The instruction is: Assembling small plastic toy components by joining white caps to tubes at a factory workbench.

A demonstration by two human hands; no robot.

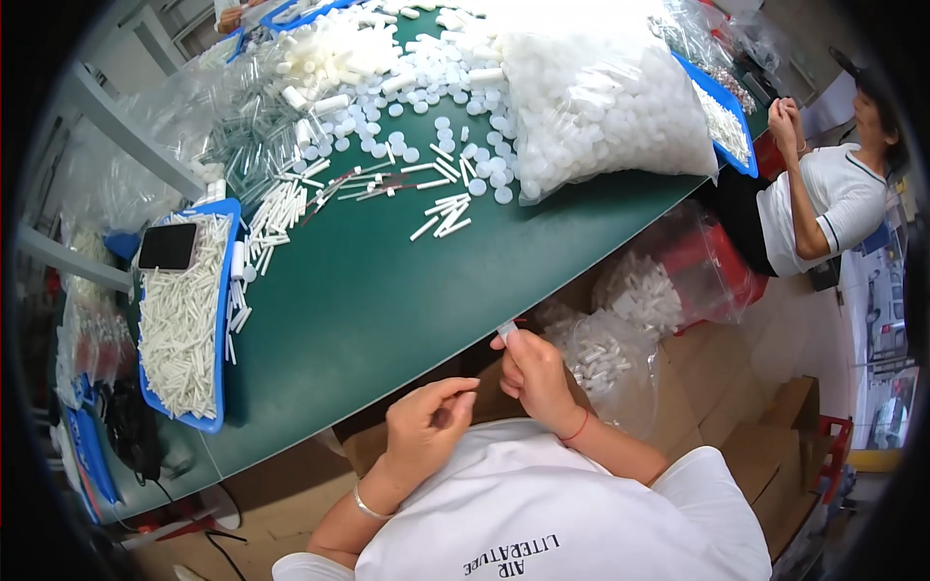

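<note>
Just off the near table edge, my right hand [538, 376] is closed, with a small white plastic tube [507, 331] pinched between thumb and fingers. A thin red bit shows beside the tube's upper end. To its left, my left hand [431, 426] is curled in a loose pinch, its index finger pointing toward the right hand. Whatever it may hold is too small or hidden to make out. The hands are apart, above my lap. Across the green table [358, 310], short white sticks [450, 215] and round translucent caps [499, 179] lie scattered.
A blue tray [225, 320] of white sticks carries a phone [168, 247] at left. A large clear bag [605, 116] of white caps rests at the far right edge. Bags of white parts [601, 358] and cardboard boxes [765, 474] stand right. Another person [823, 194] sits beyond.
</note>
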